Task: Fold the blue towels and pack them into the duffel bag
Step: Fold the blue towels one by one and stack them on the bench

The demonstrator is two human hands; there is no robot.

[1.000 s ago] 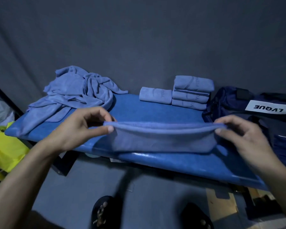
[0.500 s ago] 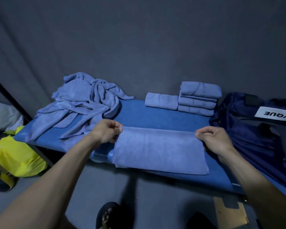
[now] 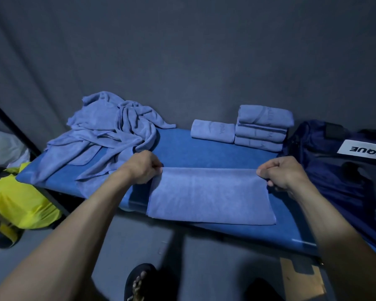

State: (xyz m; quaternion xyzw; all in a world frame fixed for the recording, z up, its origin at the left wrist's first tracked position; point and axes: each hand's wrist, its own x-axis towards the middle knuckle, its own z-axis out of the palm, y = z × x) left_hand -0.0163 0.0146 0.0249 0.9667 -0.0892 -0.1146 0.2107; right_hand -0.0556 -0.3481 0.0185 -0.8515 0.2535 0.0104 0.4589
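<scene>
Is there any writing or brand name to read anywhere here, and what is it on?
"LVQUE": dark letters seen upside down on a white label on the navy duffel bag; its right end is cut off by the frame edge.
Faint marks on the folded towels: too faint to read.

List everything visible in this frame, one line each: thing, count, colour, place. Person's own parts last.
flat towel: 1, light blue, front of table, folded, held at far corners
folded towels: 4, light blue, back of table; three stacked, one beside
loose towel pile: count unclear, light blue, table's back left
table: 1, blue
duffel bag: 1, navy, white label, right end
yellow bag: 1, floor left
sandalled foot: 1, bottom centre
left hand: grip on towel's left corner
right hand: grip on right corner
</scene>
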